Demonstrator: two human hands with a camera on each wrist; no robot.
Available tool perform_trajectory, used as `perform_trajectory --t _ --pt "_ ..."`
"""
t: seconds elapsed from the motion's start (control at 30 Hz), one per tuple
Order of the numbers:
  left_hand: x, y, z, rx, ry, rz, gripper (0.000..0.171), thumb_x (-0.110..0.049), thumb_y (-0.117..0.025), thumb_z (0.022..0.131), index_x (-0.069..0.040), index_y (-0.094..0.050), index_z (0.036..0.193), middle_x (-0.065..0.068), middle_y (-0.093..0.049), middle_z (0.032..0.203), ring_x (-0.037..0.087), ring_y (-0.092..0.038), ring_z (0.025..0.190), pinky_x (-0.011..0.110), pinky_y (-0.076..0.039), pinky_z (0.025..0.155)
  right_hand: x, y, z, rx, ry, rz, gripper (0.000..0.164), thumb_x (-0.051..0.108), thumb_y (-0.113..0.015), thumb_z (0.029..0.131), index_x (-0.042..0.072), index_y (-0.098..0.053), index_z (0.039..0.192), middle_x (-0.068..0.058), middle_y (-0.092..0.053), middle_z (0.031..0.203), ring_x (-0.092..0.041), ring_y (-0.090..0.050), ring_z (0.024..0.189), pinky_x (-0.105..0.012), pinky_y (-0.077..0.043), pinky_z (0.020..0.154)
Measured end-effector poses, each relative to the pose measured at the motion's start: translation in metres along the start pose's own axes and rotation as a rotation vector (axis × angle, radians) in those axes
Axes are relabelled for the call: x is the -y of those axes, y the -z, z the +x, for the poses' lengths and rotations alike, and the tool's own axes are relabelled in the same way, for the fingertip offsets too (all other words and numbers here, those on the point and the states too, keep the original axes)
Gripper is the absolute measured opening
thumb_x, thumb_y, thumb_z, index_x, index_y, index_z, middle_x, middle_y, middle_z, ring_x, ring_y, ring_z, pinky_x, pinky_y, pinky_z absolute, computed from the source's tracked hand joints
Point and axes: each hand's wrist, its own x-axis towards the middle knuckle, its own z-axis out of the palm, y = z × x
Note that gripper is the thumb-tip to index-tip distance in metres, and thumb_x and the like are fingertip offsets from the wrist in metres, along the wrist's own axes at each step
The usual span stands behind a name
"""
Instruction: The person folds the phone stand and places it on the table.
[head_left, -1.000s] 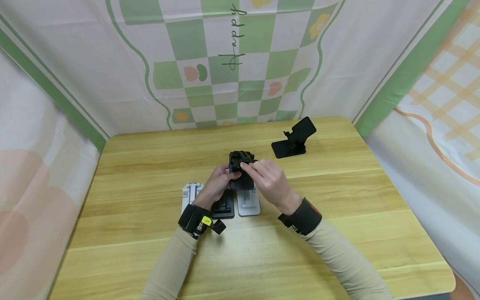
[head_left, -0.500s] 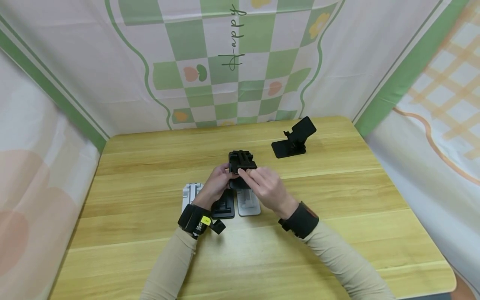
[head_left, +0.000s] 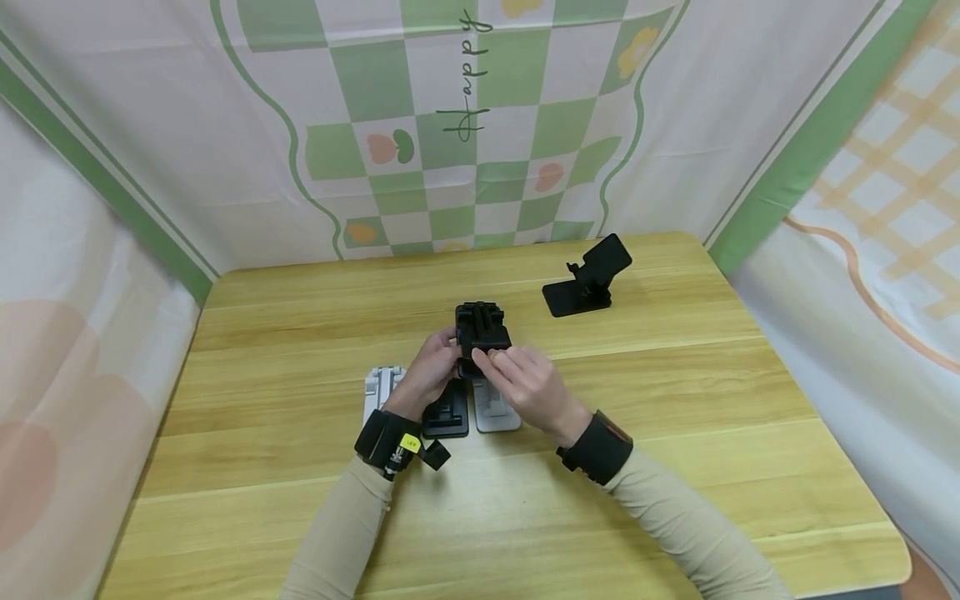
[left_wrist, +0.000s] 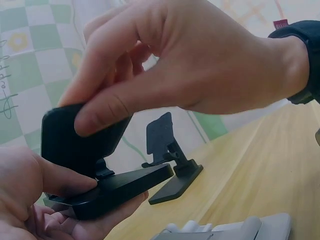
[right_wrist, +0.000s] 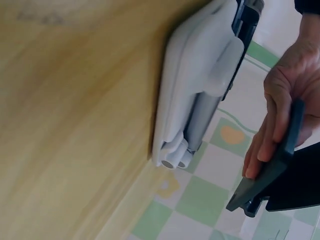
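A black folding phone stand is held up over the middle of the table, partly unfolded. My left hand grips its base; in the left wrist view the thumb lies on top and fingers pass underneath. From the right, my right hand pinches the edge of the stand's upper plate, which stands at a steep angle to the base. The right wrist view shows the left fingers flat along the underside of the base.
Beneath the hands lie a folded white stand, a folded black stand and another folded white stand in a row. An unfolded black stand stands at the back right of the wooden table, before a patterned curtain.
My right hand has drawn toward me and slightly down, swinging the upper plate the same way. The left hand has kept its grip on the base almost without moving.
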Motion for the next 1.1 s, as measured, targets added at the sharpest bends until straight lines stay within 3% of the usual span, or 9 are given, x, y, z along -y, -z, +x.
perform_trajectory --t 0.47,0.77,0.9,1.03,1.1 --pt "-0.0011 -0.0011 -0.0016 0.017 0.0 0.002 0.048 0.001 -0.045 0.105 0.007 -0.039 0.152 -0.001 -0.074 0.082 0.007 -0.071 0.067 0.019 -0.053 0.059 0.0072 -0.0011 -0.0081 0.053 0.003 -0.059 0.031 -0.007 -0.048 0.104 0.0 -0.075 0.118 -0.006 -0.068 0.087 -0.016 -0.06 0.074 -0.024 -0.05 0.061" --pt "-0.0006 -0.002 -0.0024 0.0 -0.006 -0.001 0.047 0.0 -0.045 0.106 0.006 -0.04 0.152 0.003 -0.075 0.09 0.007 -0.072 0.072 0.019 -0.054 0.061 0.0078 -0.0028 -0.008 0.029 -0.058 -0.008 0.029 0.001 -0.05 0.107 0.003 -0.078 0.114 -0.006 -0.069 0.088 -0.017 -0.059 0.072 -0.026 -0.05 0.06" --pt "0.0002 -0.0022 -0.002 -0.004 -0.011 -0.009 0.049 0.001 -0.045 0.105 0.007 -0.038 0.153 0.001 -0.074 0.087 0.007 -0.072 0.071 0.018 -0.054 0.06 0.0081 -0.0054 -0.0051 -0.027 -0.178 0.111 0.023 0.014 -0.059 0.105 0.003 -0.08 0.105 -0.007 -0.069 0.087 -0.018 -0.059 0.07 -0.028 -0.05 0.059" --pt "0.0011 -0.0018 -0.0012 -0.011 -0.003 -0.019 0.051 0.0 -0.045 0.105 0.006 -0.035 0.155 0.0 -0.074 0.087 0.007 -0.072 0.073 0.018 -0.055 0.062 0.0059 -0.0077 -0.0021 -0.15 -0.405 0.323 0.027 0.024 -0.065 0.103 0.0 -0.078 0.101 -0.01 -0.069 0.087 -0.021 -0.059 0.072 -0.029 -0.049 0.062" --pt "0.0016 -0.0021 -0.0009 -0.013 0.004 -0.02 0.052 0.0 -0.045 0.106 0.005 -0.034 0.156 -0.001 -0.073 0.084 0.007 -0.07 0.07 0.018 -0.053 0.061 0.0036 -0.0074 -0.0012 -0.186 -0.543 0.422 0.022 0.019 -0.068 0.1 -0.001 -0.076 0.104 -0.013 -0.068 0.09 -0.025 -0.06 0.077 -0.029 -0.051 0.068"
